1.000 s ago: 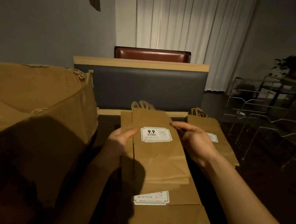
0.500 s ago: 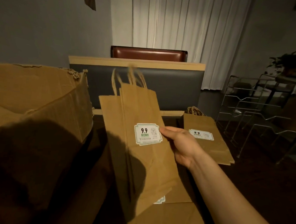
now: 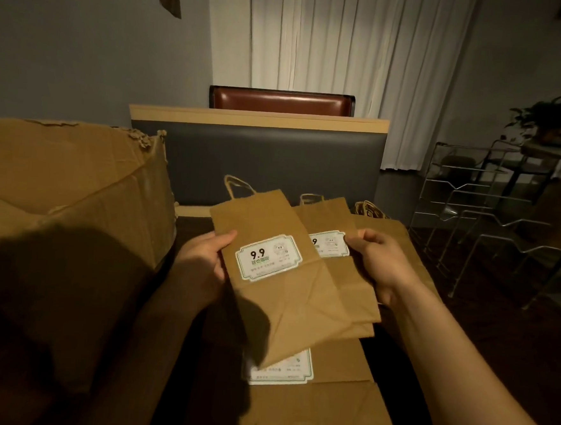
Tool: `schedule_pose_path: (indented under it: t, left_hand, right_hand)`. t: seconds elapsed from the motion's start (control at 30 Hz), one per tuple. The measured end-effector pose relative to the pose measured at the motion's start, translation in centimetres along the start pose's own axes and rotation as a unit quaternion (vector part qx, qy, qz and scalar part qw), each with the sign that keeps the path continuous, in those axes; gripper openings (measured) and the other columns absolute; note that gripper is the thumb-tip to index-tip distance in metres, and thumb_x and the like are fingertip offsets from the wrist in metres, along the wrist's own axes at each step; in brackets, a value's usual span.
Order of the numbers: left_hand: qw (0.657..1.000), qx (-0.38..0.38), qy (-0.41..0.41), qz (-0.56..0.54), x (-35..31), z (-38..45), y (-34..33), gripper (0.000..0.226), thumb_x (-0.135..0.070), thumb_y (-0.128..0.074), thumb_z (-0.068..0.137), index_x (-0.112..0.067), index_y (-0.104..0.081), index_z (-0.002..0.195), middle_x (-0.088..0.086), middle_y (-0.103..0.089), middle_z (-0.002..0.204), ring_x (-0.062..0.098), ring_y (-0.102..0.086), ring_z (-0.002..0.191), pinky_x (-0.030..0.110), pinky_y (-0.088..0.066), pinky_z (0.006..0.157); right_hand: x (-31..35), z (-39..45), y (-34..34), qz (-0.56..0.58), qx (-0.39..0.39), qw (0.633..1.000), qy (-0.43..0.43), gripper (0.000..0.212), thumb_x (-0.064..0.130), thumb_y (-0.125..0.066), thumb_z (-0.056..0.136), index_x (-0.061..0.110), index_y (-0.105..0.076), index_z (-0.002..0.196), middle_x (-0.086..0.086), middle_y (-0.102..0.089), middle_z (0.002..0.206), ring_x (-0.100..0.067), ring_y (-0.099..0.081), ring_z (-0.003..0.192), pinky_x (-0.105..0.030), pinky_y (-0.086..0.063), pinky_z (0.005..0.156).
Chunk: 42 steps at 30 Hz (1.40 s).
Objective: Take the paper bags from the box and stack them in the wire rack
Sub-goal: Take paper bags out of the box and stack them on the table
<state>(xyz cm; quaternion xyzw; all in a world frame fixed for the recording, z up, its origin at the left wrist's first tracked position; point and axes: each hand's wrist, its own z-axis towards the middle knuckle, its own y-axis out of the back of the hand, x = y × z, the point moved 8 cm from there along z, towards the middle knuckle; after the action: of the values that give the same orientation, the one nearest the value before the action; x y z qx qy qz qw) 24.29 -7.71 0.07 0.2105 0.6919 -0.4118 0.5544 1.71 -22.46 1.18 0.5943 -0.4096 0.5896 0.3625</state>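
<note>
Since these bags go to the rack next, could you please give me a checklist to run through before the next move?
1. Left hand grip on the front brown paper bag with the 9.9 label: ok.
2. Right hand grip on the second brown paper bag behind it: ok.
3. Held bags squared together: not ok, fanned apart.
4. Silver wire rack free to receive bags: ok, its visible slots look unfilled.
5. More bags left in the torn cardboard box: cannot tell.

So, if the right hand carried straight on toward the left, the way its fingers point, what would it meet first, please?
Probably the second paper bag, which the right hand already pinches at its edge; beyond that lies the front bag held by the left hand. Depth is unclear.
</note>
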Motion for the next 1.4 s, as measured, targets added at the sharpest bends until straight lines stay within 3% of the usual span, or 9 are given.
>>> schedule_pose_path:
  t: [0.17,0.3,0.43,0.63,0.77,0.9,1.1,1.3,1.4]
  left_hand:
    - [0.997,-0.03,-0.029,0.065,0.2,-0.5,0.7,0.024,-0.027,-0.066,0.094,-0.005,-0.073,0.098,0.008,-0.072,0.07,0.022,-0.061,0.057,0.03,-0.045,0.057]
    - [0.992,-0.07,-0.059,0.085,-0.6,-1.1,0.7,0.027,-0.026,-0.068,0.094,-0.002,-0.069,0.083,0.005,-0.067,0.058,0.017,-0.062,0.051,0.024,-0.049,0.05]
    - [0.992,-0.079,-0.076,0.066,-0.5,-1.4,0.0,0.031,-0.027,-0.069,0.093,0.004,-0.068,0.095,0.021,-0.072,0.086,0.034,-0.067,0.075,0.038,-0.053,0.067]
    - [0.998,0.025,-0.051,0.022,-0.8,-2.2,-2.8,0.036,-0.021,-0.063,0.096,-0.013,-0.053,0.129,0.014,-0.074,0.106,0.031,-0.073,0.095,0.03,-0.059,0.065]
    - [0.971,0.071,-0.21,0.091,-3.8,-4.2,-4.3,0.024,-0.015,-0.056,0.1,-0.006,-0.059,0.122,0.012,-0.074,0.109,0.026,-0.073,0.101,0.03,-0.06,0.078]
    - [0.936,0.034,-0.316,0.153,-4.8,-5.4,-4.5,0.011,-0.014,-0.058,0.098,-0.017,-0.059,0.108,0.004,-0.073,0.098,0.008,-0.072,0.09,0.017,-0.056,0.073]
    - [0.927,0.128,-0.242,0.256,-1.0,-4.3,-4.3,0.054,0.003,-0.063,0.091,-0.023,-0.049,0.136,-0.004,-0.065,0.13,0.008,-0.059,0.123,0.032,-0.046,0.108]
    - [0.937,0.065,-0.214,0.267,-1.3,-3.2,-4.6,0.053,0.0,-0.068,0.089,-0.014,-0.045,0.135,0.0,-0.066,0.119,0.015,-0.064,0.111,0.049,-0.05,0.101]
    - [0.974,0.093,-0.138,0.153,-0.8,-2.7,-7.5,0.06,0.006,-0.065,0.089,-0.026,-0.045,0.135,0.003,-0.07,0.122,0.02,-0.067,0.113,0.049,-0.052,0.1]
  right_hand:
    - [0.3,-1.3,-3.5,0.044,0.103,0.994,0.014,0.015,0.015,-0.053,0.101,0.01,-0.063,0.091,-0.008,-0.072,0.083,-0.017,-0.067,0.071,-0.031,-0.054,0.068]
    - [1.0,-1.9,-4.4,0.031,0.09,0.993,0.074,0.019,0.031,-0.058,0.1,0.015,-0.066,0.097,0.0,-0.073,0.085,-0.012,-0.068,0.077,-0.026,-0.055,0.071]
    - [0.4,-2.5,-6.1,0.023,0.136,0.988,0.072,0.033,0.016,-0.075,0.086,0.016,-0.062,0.117,-0.004,-0.076,0.105,-0.022,-0.074,0.096,-0.037,-0.06,0.083]
    - [2.1,-3.3,-6.4,-0.012,0.127,0.977,0.173,0.022,0.016,-0.06,0.098,0.018,-0.06,0.12,-0.004,-0.074,0.113,-0.021,-0.071,0.106,-0.04,-0.056,0.092]
    - [3.2,-3.8,-6.6,-0.04,0.135,0.968,0.209,0.025,0.028,-0.053,0.101,0.022,-0.056,0.126,-0.001,-0.071,0.12,-0.02,-0.067,0.113,-0.048,-0.052,0.1]
    - [3.3,-4.5,-6.8,-0.026,0.127,0.964,0.233,0.025,0.022,-0.057,0.099,0.023,-0.058,0.124,0.002,-0.072,0.117,-0.016,-0.068,0.11,-0.036,-0.055,0.094]
    - [0.8,-3.6,-6.1,-0.025,0.127,0.977,0.168,0.037,0.008,-0.055,0.093,0.034,-0.062,0.119,0.005,-0.072,0.12,-0.016,-0.066,0.115,-0.042,-0.05,0.1]
    - [2.7,-2.7,-4.5,-0.088,0.081,0.976,0.182,0.046,0.006,-0.065,0.092,0.03,-0.055,0.13,0.008,-0.07,0.12,-0.009,-0.066,0.112,-0.043,-0.052,0.101]
    - [4.6,-2.2,-2.1,-0.104,0.027,0.976,0.19,0.058,0.002,-0.067,0.09,0.025,-0.048,0.14,0.012,-0.067,0.113,0.005,-0.066,0.095,-0.018,-0.057,0.081]
